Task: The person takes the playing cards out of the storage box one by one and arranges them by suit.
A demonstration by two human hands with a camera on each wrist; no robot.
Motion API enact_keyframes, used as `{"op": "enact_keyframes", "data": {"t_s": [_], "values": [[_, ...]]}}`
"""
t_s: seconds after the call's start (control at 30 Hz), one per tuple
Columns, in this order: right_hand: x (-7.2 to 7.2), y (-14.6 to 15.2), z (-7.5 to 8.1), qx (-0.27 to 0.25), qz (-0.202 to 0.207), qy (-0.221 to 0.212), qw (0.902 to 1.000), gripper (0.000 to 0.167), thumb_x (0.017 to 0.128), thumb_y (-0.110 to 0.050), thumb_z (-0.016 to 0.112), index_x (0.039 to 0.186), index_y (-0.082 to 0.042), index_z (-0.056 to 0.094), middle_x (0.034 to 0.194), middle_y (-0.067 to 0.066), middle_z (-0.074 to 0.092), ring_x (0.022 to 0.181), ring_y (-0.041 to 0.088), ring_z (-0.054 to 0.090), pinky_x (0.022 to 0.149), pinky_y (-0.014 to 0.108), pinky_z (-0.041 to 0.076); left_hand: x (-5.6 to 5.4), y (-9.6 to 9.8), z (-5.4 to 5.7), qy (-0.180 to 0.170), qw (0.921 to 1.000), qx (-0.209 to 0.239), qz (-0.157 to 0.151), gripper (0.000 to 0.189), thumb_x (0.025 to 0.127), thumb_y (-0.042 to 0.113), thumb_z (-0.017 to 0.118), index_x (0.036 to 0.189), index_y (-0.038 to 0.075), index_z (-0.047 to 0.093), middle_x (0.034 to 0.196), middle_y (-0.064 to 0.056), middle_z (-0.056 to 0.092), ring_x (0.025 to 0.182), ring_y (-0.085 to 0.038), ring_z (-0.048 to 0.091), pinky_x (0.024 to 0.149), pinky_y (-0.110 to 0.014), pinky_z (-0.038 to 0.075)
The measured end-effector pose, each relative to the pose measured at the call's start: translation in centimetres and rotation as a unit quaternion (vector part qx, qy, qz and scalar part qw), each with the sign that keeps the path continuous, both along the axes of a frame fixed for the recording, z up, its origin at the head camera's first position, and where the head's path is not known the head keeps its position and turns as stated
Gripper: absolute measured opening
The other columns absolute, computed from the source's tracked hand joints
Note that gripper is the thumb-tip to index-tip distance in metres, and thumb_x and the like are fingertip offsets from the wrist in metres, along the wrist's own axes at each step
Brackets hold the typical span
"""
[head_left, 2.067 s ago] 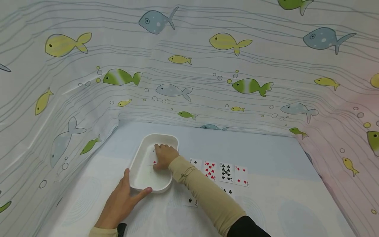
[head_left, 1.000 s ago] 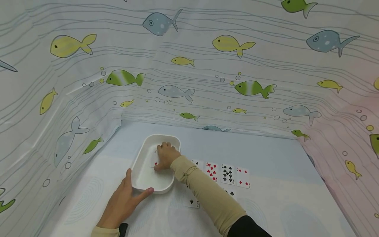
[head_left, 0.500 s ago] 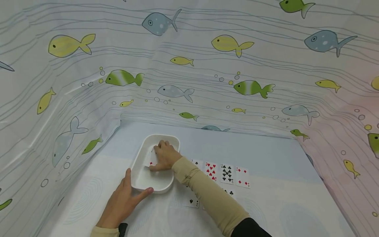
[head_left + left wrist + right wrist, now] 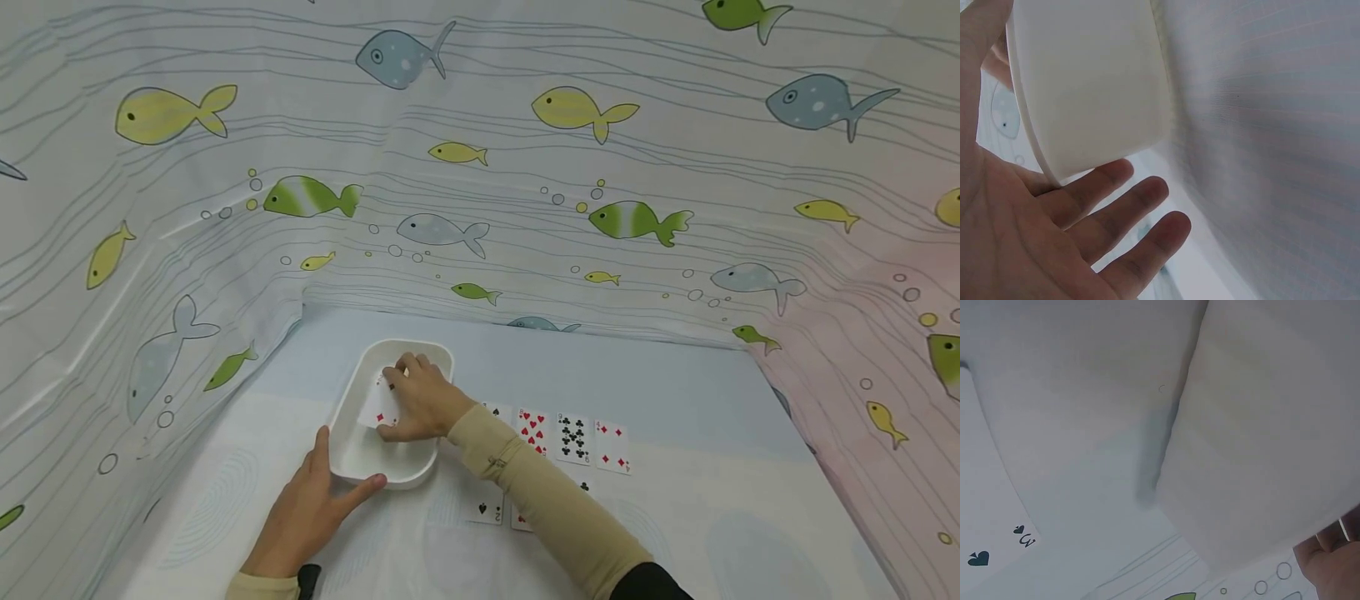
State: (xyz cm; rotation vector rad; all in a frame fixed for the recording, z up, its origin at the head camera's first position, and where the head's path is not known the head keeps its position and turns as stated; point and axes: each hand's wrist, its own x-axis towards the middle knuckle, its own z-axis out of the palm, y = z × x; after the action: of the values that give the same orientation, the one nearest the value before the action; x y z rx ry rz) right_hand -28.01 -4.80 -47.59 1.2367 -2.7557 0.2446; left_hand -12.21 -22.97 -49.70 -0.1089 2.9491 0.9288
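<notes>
Over the white tray point(image 4: 412, 478), my right hand point(image 4: 423, 400) pinches a playing card point(image 4: 371, 412) between thumb and fingers. A red diamond shows on it, with a black mark close to the fingertips; I cannot tell whether this is one card or two. My left hand point(image 4: 300, 512) steadies the tray's near left corner, index finger along one side and thumb on the near side. In the left wrist view, extended fingers point(image 4: 1147, 250) lie beside the tray wall point(image 4: 1091, 81). The right wrist view shows the tray's outer wall point(image 4: 1266, 437) and only part of the right hand point(image 4: 1334, 562).
Right of the tray lie the eight of hearts point(image 4: 532, 427), nine of clubs point(image 4: 573, 437) and four of diamonds point(image 4: 613, 446). A three of spades point(image 4: 991, 487) and two of spades point(image 4: 483, 507) are partly covered by the right arm. Fish-patterned cloth point(image 4: 465, 192) walls the table.
The right hand first stays on the card in the tray, then shifts slightly with its wrist drawn right; more of the card's white face shows now. The left hand stays at the tray corner.
</notes>
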Motion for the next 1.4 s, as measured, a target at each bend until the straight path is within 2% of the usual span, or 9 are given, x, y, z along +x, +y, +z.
{"op": "enact_keyframes", "data": {"t_s": [0.17, 0.33, 0.57, 0.77, 0.93, 1.13, 1.4], "values": [[0.9, 1.2, 0.7, -0.041, 0.019, -0.006, 0.9990, 0.083, 0.081, -0.060, 0.067, 0.146, -0.012, 0.049, 0.132, 0.005, 0.048, 0.111, 0.018, 0.045, 0.088, 0.025, 0.044, 0.0, 0.0, 0.0, 0.002, 1.0000, 0.000, 0.000, 0.125, 0.086, 0.074, 0.061, 0.159, -0.005, -0.002, 0.153, -0.035, 0.031, 0.134, -0.055, 0.041, 0.104, -0.067, 0.037], [1.8, 2.5, 1.4, -0.086, 0.033, -0.014, 0.9957, 0.081, 0.081, -0.054, 0.070, 0.147, -0.013, 0.048, 0.132, 0.005, 0.046, 0.112, 0.018, 0.045, 0.088, 0.025, 0.044, 0.0, 0.1, 0.1, -0.014, 0.9999, 0.004, -0.001, 0.125, 0.087, 0.074, 0.061, 0.159, -0.004, -0.004, 0.155, -0.035, 0.027, 0.136, -0.055, 0.038, 0.105, -0.068, 0.036], [3.3, 4.4, 2.2, -0.102, 0.040, -0.030, 0.9935, 0.081, 0.082, -0.057, 0.068, 0.149, -0.016, 0.046, 0.133, 0.004, 0.046, 0.110, 0.015, 0.045, 0.087, 0.023, 0.047, -0.1, 0.1, 0.2, -0.028, 0.9996, 0.004, 0.001, 0.127, 0.086, 0.075, 0.060, 0.159, -0.003, -0.009, 0.157, -0.035, 0.024, 0.138, -0.054, 0.036, 0.106, -0.068, 0.034], [4.6, 6.2, 3.1, -0.124, 0.059, -0.005, 0.9906, 0.081, 0.081, -0.056, 0.072, 0.147, -0.016, 0.048, 0.128, 0.003, 0.047, 0.107, 0.013, 0.045, 0.085, 0.022, 0.046, 0.0, 0.1, 0.2, -0.020, 0.9998, 0.000, 0.002, 0.127, 0.085, 0.077, 0.060, 0.160, -0.002, -0.007, 0.156, -0.034, 0.027, 0.136, -0.053, 0.038, 0.106, -0.067, 0.035], [5.5, 7.9, 3.6, -0.128, 0.064, -0.006, 0.9897, 0.082, 0.080, -0.055, 0.074, 0.147, -0.017, 0.048, 0.128, 0.002, 0.047, 0.107, 0.013, 0.043, 0.083, 0.021, 0.047, -0.1, 0.1, 0.2, -0.026, 0.9997, 0.001, 0.001, 0.127, 0.086, 0.076, 0.061, 0.159, -0.002, -0.008, 0.157, -0.034, 0.025, 0.138, -0.054, 0.036, 0.106, -0.068, 0.034], [6.7, 10.2, 3.7, -0.141, 0.082, -0.001, 0.9867, 0.084, 0.081, -0.054, 0.074, 0.149, -0.014, 0.047, 0.128, 0.003, 0.048, 0.110, 0.014, 0.044, 0.084, 0.021, 0.047, -0.1, 0.1, 0.1, -0.029, 0.9996, 0.000, 0.006, 0.128, 0.085, 0.076, 0.061, 0.159, -0.002, -0.008, 0.157, -0.034, 0.025, 0.138, -0.053, 0.036, 0.107, -0.067, 0.034], [8.3, 13.6, 2.6, -0.141, 0.084, -0.012, 0.9864, 0.083, 0.083, -0.052, 0.073, 0.150, -0.014, 0.045, 0.132, 0.002, 0.046, 0.116, 0.013, 0.044, 0.087, 0.024, 0.049, -0.1, 0.3, 0.1, -0.029, 0.9996, -0.001, 0.006, 0.130, 0.084, 0.077, 0.061, 0.159, -0.003, -0.008, 0.158, -0.035, 0.022, 0.140, -0.054, 0.033, 0.109, -0.067, 0.033]]}}
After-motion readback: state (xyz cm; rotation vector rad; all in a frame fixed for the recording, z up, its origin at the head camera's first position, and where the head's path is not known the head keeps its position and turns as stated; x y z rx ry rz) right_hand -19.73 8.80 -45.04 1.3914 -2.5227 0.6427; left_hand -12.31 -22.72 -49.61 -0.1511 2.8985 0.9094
